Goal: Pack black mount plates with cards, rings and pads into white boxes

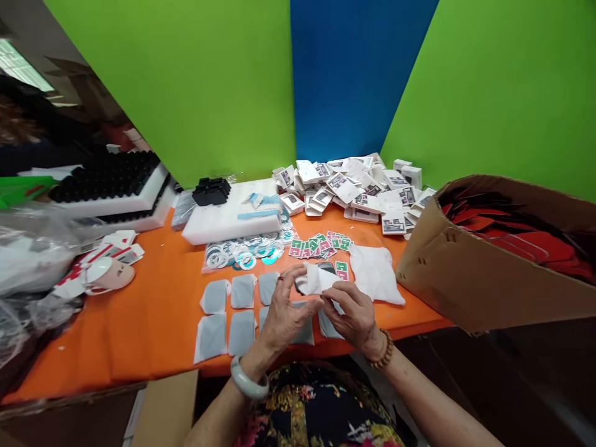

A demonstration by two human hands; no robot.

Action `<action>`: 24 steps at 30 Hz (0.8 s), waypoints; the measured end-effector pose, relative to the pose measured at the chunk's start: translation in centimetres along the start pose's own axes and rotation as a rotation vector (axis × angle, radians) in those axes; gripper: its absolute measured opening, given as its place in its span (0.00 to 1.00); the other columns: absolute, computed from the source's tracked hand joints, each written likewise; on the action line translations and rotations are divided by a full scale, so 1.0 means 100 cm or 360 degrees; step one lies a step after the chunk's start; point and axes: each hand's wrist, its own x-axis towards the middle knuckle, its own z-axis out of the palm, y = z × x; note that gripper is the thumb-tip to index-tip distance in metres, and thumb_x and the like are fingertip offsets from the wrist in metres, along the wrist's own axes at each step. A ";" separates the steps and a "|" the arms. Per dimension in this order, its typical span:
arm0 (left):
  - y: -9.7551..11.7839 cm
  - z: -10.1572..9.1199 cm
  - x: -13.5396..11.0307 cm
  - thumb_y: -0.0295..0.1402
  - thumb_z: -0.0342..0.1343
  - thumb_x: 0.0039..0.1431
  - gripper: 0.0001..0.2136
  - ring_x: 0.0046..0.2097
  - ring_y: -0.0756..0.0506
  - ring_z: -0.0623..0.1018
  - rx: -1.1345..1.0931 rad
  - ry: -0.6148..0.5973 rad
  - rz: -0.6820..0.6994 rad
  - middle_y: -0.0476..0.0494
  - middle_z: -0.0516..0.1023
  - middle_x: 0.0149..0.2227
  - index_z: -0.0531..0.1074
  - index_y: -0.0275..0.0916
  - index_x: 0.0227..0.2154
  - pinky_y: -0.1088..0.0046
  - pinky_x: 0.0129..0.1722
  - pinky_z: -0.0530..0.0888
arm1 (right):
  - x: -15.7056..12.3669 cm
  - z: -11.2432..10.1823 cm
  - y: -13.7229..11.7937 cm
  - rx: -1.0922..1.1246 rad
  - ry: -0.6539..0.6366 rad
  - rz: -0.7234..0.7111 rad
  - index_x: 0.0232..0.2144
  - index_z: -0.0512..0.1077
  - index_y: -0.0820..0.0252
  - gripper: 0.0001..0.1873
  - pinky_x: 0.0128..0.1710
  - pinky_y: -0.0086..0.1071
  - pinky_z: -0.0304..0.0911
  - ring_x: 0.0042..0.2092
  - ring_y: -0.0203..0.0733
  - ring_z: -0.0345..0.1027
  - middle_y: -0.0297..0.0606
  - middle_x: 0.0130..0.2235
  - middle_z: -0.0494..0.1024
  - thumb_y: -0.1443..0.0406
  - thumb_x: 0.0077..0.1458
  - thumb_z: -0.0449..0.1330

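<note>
White pouch (321,280): it is held up over the near part of the worktop (161,273), between the person's left hand (286,310) and right hand (351,313). The two hands are close together, the fingers of each clamped on the pouch, the left at one end and the right at the other. A dark edge shows beside it; whether this belongs to its contents cannot be told.

Grey-looking filled pouches (215,297) lie in rows under and left of the hands, some partly covered by the left forearm. A white cloth bundle (377,273) lies to the right, and red and green cards (319,246) are scattered just beyond. Further back are a plastic bag of rings (251,249), a foam block (223,225) with a blue and white cloth (261,206) and black pieces (212,192) on it, and a heap of white boxes (356,189).

A large cardboard box (433,273) of red pieces (526,239) crowds the right side; a mug (109,274) and clear plastic bags (37,248) take up the left. The worktop is orange, backed by green panels (186,87) and a blue panel (356,74).
</note>
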 end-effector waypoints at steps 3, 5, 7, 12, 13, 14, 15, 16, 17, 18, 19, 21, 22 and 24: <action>-0.001 -0.002 -0.004 0.41 0.57 0.54 0.10 0.38 0.45 0.73 -0.0021 -0.0031 -0.0144 0.46 0.76 0.32 0.75 0.39 0.30 0.71 0.42 0.68 | -0.003 0.007 -0.007 0.0162 -0.0100 0.0066 0.33 0.72 0.54 0.07 0.30 0.29 0.67 0.32 0.37 0.70 0.37 0.30 0.73 0.71 0.55 0.56; -0.006 -0.004 -0.006 0.42 0.54 0.56 0.13 0.33 0.47 0.71 -0.0205 -0.0080 -0.0228 0.48 0.73 0.27 0.73 0.38 0.26 0.73 0.37 0.67 | -0.002 0.007 -0.006 0.0299 -0.0118 0.0219 0.35 0.71 0.55 0.05 0.35 0.32 0.68 0.37 0.40 0.70 0.39 0.34 0.74 0.68 0.55 0.58; -0.011 -0.007 -0.008 0.43 0.55 0.55 0.13 0.32 0.49 0.70 -0.0456 -0.0120 -0.0276 0.49 0.72 0.27 0.73 0.37 0.27 0.75 0.35 0.67 | 0.003 0.005 0.000 0.0441 -0.0106 0.0519 0.41 0.70 0.56 0.12 0.42 0.37 0.68 0.44 0.44 0.69 0.43 0.42 0.73 0.62 0.53 0.61; -0.016 -0.013 -0.011 0.41 0.60 0.51 0.11 0.35 0.49 0.70 -0.0752 -0.0164 -0.0347 0.48 0.73 0.30 0.74 0.37 0.30 0.75 0.39 0.67 | 0.016 0.002 0.009 0.1236 -0.0479 0.1359 0.51 0.64 0.56 0.25 0.42 0.38 0.68 0.47 0.45 0.70 0.46 0.50 0.72 0.51 0.55 0.56; -0.017 -0.014 -0.011 0.41 0.61 0.50 0.11 0.35 0.49 0.70 -0.0756 -0.0172 -0.0361 0.48 0.73 0.30 0.74 0.37 0.30 0.75 0.39 0.68 | 0.018 0.002 0.008 0.1410 -0.0572 0.1451 0.50 0.65 0.56 0.26 0.41 0.37 0.69 0.46 0.45 0.71 0.45 0.49 0.73 0.50 0.54 0.57; -0.017 -0.015 -0.012 0.41 0.61 0.50 0.12 0.35 0.49 0.70 -0.0746 -0.0184 -0.0378 0.48 0.73 0.30 0.74 0.37 0.30 0.74 0.39 0.68 | 0.019 0.003 0.007 0.1536 -0.0624 0.1527 0.49 0.66 0.56 0.26 0.39 0.37 0.69 0.44 0.44 0.72 0.44 0.47 0.74 0.51 0.51 0.60; -0.018 -0.015 -0.013 0.41 0.61 0.50 0.12 0.34 0.49 0.70 -0.0722 -0.0200 -0.0390 0.48 0.73 0.29 0.74 0.37 0.29 0.74 0.39 0.68 | 0.020 0.004 0.005 0.1611 -0.0627 0.1591 0.46 0.67 0.56 0.25 0.37 0.36 0.70 0.40 0.43 0.73 0.42 0.44 0.75 0.52 0.48 0.63; -0.019 -0.016 -0.014 0.41 0.61 0.50 0.12 0.33 0.49 0.70 -0.0681 -0.0218 -0.0399 0.48 0.72 0.29 0.74 0.36 0.29 0.74 0.38 0.68 | 0.020 0.006 0.004 0.1636 -0.0596 0.1638 0.43 0.67 0.56 0.24 0.34 0.34 0.70 0.37 0.42 0.72 0.40 0.42 0.76 0.53 0.45 0.65; -0.020 -0.016 -0.015 0.41 0.61 0.50 0.12 0.33 0.49 0.70 -0.0626 -0.0225 -0.0401 0.48 0.72 0.29 0.74 0.36 0.29 0.75 0.37 0.67 | 0.020 0.007 0.003 0.1620 -0.0547 0.1661 0.40 0.68 0.57 0.22 0.32 0.33 0.69 0.34 0.40 0.72 0.38 0.39 0.76 0.54 0.44 0.66; -0.021 -0.016 -0.015 0.41 0.61 0.50 0.11 0.33 0.49 0.70 -0.0569 -0.0215 -0.0396 0.48 0.72 0.29 0.74 0.37 0.29 0.75 0.37 0.67 | 0.020 0.009 0.002 0.1573 -0.0504 0.1654 0.37 0.68 0.57 0.20 0.30 0.31 0.68 0.32 0.38 0.70 0.36 0.36 0.75 0.55 0.43 0.67; -0.022 -0.017 -0.016 0.40 0.61 0.50 0.11 0.34 0.49 0.70 -0.0523 -0.0189 -0.0390 0.47 0.73 0.30 0.74 0.37 0.31 0.75 0.37 0.67 | 0.019 0.010 0.001 0.1502 -0.0485 0.1621 0.35 0.68 0.57 0.19 0.28 0.29 0.67 0.30 0.37 0.69 0.35 0.34 0.75 0.56 0.43 0.67; -0.024 -0.017 -0.015 0.39 0.61 0.50 0.11 0.36 0.48 0.70 -0.0463 -0.0110 -0.0374 0.47 0.74 0.33 0.74 0.38 0.34 0.75 0.37 0.68 | 0.017 0.011 0.001 0.1335 -0.0533 0.1495 0.32 0.70 0.57 0.15 0.27 0.27 0.64 0.28 0.35 0.66 0.32 0.31 0.73 0.57 0.44 0.66; -0.024 -0.017 -0.015 0.39 0.61 0.51 0.11 0.36 0.48 0.71 -0.0441 -0.0077 -0.0365 0.47 0.74 0.33 0.74 0.38 0.34 0.75 0.37 0.68 | 0.016 0.012 0.001 0.1256 -0.0578 0.1419 0.31 0.70 0.57 0.13 0.27 0.27 0.62 0.28 0.34 0.65 0.31 0.29 0.72 0.57 0.45 0.66; -0.024 -0.017 -0.014 0.40 0.60 0.52 0.11 0.33 0.49 0.70 -0.0401 -0.0053 -0.0354 0.47 0.74 0.30 0.74 0.37 0.31 0.76 0.35 0.67 | 0.014 0.012 0.000 0.1126 -0.0655 0.1283 0.30 0.72 0.58 0.11 0.27 0.26 0.60 0.28 0.34 0.63 0.31 0.27 0.71 0.57 0.49 0.63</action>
